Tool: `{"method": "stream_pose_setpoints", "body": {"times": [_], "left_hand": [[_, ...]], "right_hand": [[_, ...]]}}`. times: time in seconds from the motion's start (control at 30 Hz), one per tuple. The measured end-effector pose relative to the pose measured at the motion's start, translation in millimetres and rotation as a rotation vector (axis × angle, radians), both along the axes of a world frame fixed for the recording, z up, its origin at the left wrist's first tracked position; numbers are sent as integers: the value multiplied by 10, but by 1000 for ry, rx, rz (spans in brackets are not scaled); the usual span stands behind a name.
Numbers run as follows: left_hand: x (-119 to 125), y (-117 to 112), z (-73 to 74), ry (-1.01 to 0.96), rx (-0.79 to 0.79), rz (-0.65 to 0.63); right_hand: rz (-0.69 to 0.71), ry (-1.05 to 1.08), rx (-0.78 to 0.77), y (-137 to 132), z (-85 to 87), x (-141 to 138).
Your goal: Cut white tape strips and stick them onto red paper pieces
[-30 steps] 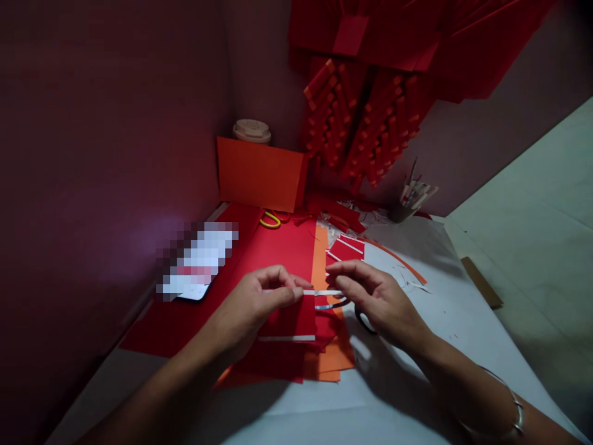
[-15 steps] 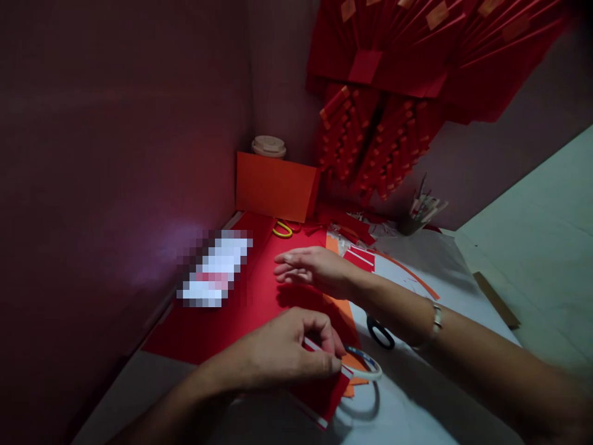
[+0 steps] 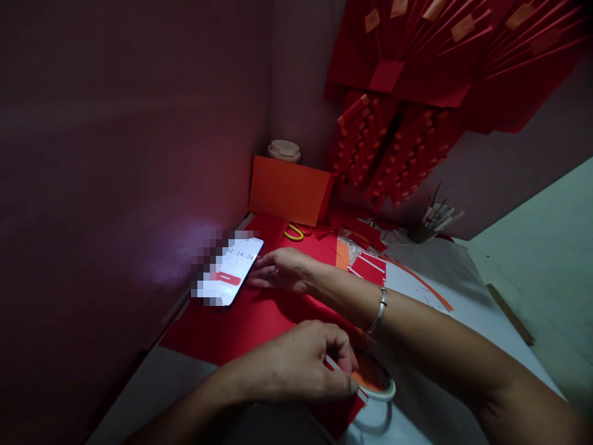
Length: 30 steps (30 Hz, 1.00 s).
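Note:
My left hand [image 3: 308, 361] is closed, pinching a small piece of red paper [image 3: 340, 417] with white strips along its edges. A thin ring-shaped roll of tape [image 3: 388, 392] sticks out beyond those fingers; whether they grip it too is hidden. My right hand [image 3: 285, 271] stretches out at the right side of a lit phone [image 3: 227, 290], fingers extended and holding nothing. Its fingertips are at the phone's edge; I cannot tell if they touch. The phone, partly blurred out, shows a running time and a red button. Large red paper [image 3: 250, 330] lies under it.
Yellow-handled scissors [image 3: 294, 232] lie before a folded orange card [image 3: 290, 191], with a lidded cup [image 3: 284, 150] behind. Red strips [image 3: 369, 267], paper scraps and a pen holder [image 3: 424, 230] stand farther right. Red paper decorations [image 3: 393, 142] hang on the wall. A wall rises at left.
My right hand has moved left, from above the red paper to the phone's edge. The left hand still holds the red paper. The view has shifted slightly, and the black scissors handle is now covered.

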<state>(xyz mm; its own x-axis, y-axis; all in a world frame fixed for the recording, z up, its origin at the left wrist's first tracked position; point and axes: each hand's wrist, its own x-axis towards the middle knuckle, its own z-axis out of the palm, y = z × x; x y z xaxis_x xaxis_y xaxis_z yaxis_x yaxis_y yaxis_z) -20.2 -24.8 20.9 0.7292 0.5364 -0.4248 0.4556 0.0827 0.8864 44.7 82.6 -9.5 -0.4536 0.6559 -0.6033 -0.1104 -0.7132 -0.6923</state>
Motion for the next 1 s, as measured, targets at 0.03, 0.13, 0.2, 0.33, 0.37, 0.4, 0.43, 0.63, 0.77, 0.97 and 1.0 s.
{"method": "stream_pose_setpoints", "body": {"times": [0.03, 0.13, 0.2, 0.33, 0.37, 0.4, 0.43, 0.63, 0.77, 0.97, 1.0], "left_hand": [[4, 0, 6, 8, -5, 2], [15, 2, 16, 23, -9, 7], [18, 7, 12, 17, -4, 6], [16, 21, -20, 4, 2, -18], [16, 22, -31, -2, 2, -24], [15, 22, -40, -10, 1, -26], [14, 22, -47, -18, -1, -26], [13, 20, -35, -20, 2, -19], [20, 24, -22, -22, -8, -12], [28, 18, -7, -17, -2, -7], [29, 17, -2, -18, -4, -2]], "right_hand": [[-8, 3, -3, -4, 6, -12], [-46, 15, -6, 0, 9, -56], [-74, 17, -3, 12, 2, -93], [-105, 7, 0, 41, -25, -155], [-108, 4, 0, 46, -34, -165], [-112, 1, 0, 51, -43, -172], [-115, 0, 0, 54, -52, -179], [-140, 57, 31, 42, -105, -229], [-185, 86, 74, 23, -106, -273], [-231, 71, 94, 52, -109, -340], [-235, 68, 97, 57, -114, -348]]}}
